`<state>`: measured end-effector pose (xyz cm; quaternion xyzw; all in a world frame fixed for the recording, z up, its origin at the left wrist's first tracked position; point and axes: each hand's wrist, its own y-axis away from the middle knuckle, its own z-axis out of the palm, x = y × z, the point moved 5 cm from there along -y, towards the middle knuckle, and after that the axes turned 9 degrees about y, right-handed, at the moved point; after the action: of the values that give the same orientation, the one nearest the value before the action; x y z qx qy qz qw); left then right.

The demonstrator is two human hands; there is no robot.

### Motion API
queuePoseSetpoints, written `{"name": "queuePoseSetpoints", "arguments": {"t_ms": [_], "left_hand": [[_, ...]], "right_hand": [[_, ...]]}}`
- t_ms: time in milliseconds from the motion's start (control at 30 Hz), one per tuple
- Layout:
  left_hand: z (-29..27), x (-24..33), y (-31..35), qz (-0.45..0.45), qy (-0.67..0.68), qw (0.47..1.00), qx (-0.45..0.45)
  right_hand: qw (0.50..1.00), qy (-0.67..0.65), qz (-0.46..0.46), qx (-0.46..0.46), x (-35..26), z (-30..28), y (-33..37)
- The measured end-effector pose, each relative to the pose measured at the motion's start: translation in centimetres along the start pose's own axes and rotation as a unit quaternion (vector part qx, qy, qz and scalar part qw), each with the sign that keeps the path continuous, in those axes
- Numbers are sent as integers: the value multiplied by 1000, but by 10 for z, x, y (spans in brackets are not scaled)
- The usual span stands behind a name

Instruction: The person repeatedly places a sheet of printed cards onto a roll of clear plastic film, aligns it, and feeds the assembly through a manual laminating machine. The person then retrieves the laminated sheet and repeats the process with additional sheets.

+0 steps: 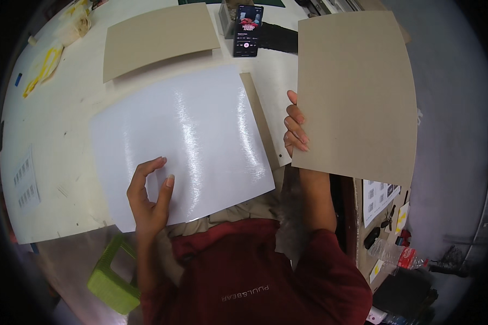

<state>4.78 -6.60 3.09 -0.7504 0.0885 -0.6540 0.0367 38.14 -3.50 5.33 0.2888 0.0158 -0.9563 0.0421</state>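
Observation:
My right hand grips the left edge of a stiff grey-brown cardboard sheet, which it holds up at the right, past the table's side. The fingertips show at the edge, while the rest of the hand is behind the board. A glossy white sheet lies in front of me on the table, its near edge close to my lap. Over its near left part is my left hand, empty, thumb and forefinger curved apart. I cannot tell whether that hand touches the sheet. Along the sheet's right side a strip of cardboard peeks out.
Another cardboard sheet lies on the far part of the white table. A phone with a lit screen leans at the back. A green plastic stool stands below left; a plastic bottle and small tools lie at lower right.

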Motion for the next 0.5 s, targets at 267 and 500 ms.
{"name": "queuePoseSetpoints", "arguments": {"t_ms": [267, 500], "left_hand": [[-2, -11, 6, -17, 13, 999, -25], [-15, -8, 7, 31, -71, 997, 3]], "right_hand": [[999, 2, 7, -44, -2, 5, 8], [886, 410, -64, 208, -22, -51, 37]]}}
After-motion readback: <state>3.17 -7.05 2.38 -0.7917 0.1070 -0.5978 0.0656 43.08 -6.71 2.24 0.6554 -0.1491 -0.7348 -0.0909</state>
